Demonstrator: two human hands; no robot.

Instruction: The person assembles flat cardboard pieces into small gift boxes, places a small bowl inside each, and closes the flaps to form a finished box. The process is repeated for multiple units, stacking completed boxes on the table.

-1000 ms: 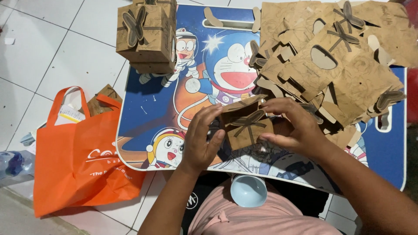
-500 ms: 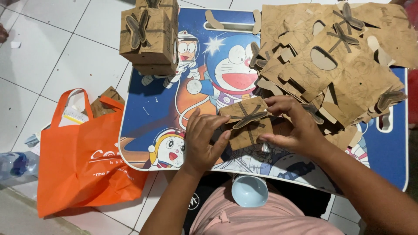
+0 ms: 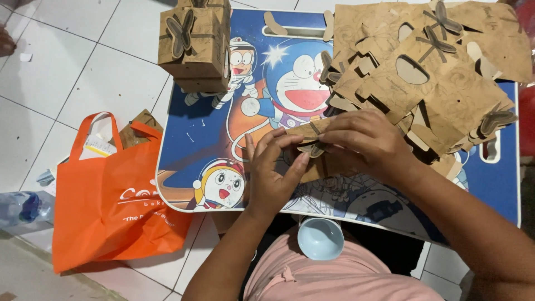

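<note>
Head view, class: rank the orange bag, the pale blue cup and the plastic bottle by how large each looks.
1. Orange bag, clearly largest.
2 and 3. Pale blue cup and plastic bottle: unsure. The bottle is cut off by the frame edge, and the cup sits nearer the camera.

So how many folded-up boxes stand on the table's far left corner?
2: a front box with a butterfly clasp, and a second box behind it, mostly hidden. More may sit out of frame.
</note>
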